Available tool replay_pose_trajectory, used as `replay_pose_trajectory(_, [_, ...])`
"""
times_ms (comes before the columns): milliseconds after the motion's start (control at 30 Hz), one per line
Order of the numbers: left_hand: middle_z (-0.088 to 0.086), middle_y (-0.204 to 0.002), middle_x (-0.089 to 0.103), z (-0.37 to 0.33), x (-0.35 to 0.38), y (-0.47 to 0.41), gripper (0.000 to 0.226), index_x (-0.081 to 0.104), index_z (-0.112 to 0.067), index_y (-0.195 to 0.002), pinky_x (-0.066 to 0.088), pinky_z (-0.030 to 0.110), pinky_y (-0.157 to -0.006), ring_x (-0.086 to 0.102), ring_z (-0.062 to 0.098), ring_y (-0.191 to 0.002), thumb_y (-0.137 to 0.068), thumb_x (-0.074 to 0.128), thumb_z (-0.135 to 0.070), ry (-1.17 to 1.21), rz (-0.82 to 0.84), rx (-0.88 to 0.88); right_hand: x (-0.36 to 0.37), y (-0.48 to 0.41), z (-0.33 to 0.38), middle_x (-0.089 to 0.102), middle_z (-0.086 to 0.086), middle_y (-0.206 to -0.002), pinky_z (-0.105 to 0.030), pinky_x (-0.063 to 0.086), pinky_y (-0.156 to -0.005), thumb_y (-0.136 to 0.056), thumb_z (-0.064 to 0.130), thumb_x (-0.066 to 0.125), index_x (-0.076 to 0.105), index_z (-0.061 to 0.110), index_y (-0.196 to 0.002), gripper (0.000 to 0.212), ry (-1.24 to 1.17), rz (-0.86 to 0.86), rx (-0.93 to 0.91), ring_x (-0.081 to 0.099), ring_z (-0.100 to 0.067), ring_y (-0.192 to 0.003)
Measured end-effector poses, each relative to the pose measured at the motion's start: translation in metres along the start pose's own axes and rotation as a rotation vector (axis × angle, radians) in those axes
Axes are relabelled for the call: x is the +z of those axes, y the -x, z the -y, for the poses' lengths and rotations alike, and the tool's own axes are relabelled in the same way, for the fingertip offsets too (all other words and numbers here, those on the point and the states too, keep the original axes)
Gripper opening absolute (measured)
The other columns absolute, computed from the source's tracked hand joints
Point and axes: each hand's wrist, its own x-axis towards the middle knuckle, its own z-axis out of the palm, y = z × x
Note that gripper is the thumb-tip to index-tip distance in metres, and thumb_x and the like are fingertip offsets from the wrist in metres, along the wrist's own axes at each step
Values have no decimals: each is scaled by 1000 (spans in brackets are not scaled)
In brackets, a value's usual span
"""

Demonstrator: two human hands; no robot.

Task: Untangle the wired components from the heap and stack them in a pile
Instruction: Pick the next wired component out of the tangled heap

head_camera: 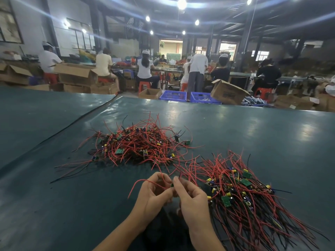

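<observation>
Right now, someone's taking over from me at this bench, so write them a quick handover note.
Left grip and right grip: both pinch one wired component, close in front of you.
Tangled heap: mid-table, beyond the hands, still large.
Stacked pile: to the right, wires roughly aligned.
Done: many components already stacked.
Left: add the held one to the pile, then work through the heap.
</observation>
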Motion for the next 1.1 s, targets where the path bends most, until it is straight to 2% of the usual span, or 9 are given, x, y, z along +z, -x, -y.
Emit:
replay_pose_trajectory(200, [-1,-63,58,0,0,2,32,52,-5,-85,46,20,-55,55,12,-56,-66,68,-24,0,18,16,2,1,0,64,-1,-55,-16,41,-43,-91,24,65,75,10,-68,29,51,14,3,55,-7,-46])
replay_pose_trajectory(300, [2,-65,57,2,-1,2,26,45,-7,-88,46,21,-54,53,12,-54,-77,68,-11,19,-22,12,1,-2,-3,70,-9,-67,-31,47,-48,-89,26,67,78,20,-73,20,16,-33,14,58,-26,-60])
replay_pose_trajectory(400, [3,-65,58,3,-3,1,26,43,-9,-89,46,21,-54,53,12,-53,-86,69,-6,35,-34,-24,1,-4,-4,70,-27,-87,-52,54,-71,-92,26,64,80,25,-81,20,-12,-52,19,58,-44,-70])
replay_pose_trajectory(500, [7,-63,58,0,0,2,35,45,-8,-90,46,25,-52,54,17,-54,-80,74,-26,72,-22,-61,1,-2,-3,68,-28,-81,-38,50,-64,-95,27,59,80,24,-82,26,-11,-1,7,57,-31,-68])
replay_pose_trajectory(633, [7,-68,64,-5,4,3,48,61,-2,-88,49,28,-57,60,23,-61,-84,63,-50,-71,46,-38,4,2,-2,64,7,-52,-9,44,-47,-94,19,55,78,18,-79,27,-41,70,-54,59,1,-47])
replay_pose_trajectory(733, [23,-80,68,-3,5,3,56,68,2,-87,52,37,-69,64,35,-73,-90,54,-52,-102,83,-32,3,2,-3,71,4,-62,-12,52,-58,-89,25,57,77,17,-84,22,-23,84,-97,69,-3,-63])
replay_pose_trajectory(867, [6,-72,71,-2,7,3,39,75,-11,-82,50,21,-62,67,15,-67,-97,49,-36,-83,115,-30,1,-3,-3,77,-5,-79,-21,58,-69,-93,21,58,80,18,-74,29,-16,46,-63,73,-13,-80])
replay_pose_trajectory(1000, [-5,-44,52,-2,8,3,55,57,-22,-46,38,17,-52,46,6,-42,-94,52,-48,-142,86,-9,-3,-10,-3,69,2,-58,-24,52,-61,-92,20,63,79,16,-74,24,41,-107,-75,64,-5,-57])
replay_pose_trajectory(1100, [-3,-41,52,-4,5,2,59,53,-21,-38,41,18,-57,46,7,-42,-93,47,-41,-219,89,12,-18,-19,2,43,13,-38,-18,28,-39,-93,22,63,77,12,-87,18,-89,-282,-52,29,0,-33])
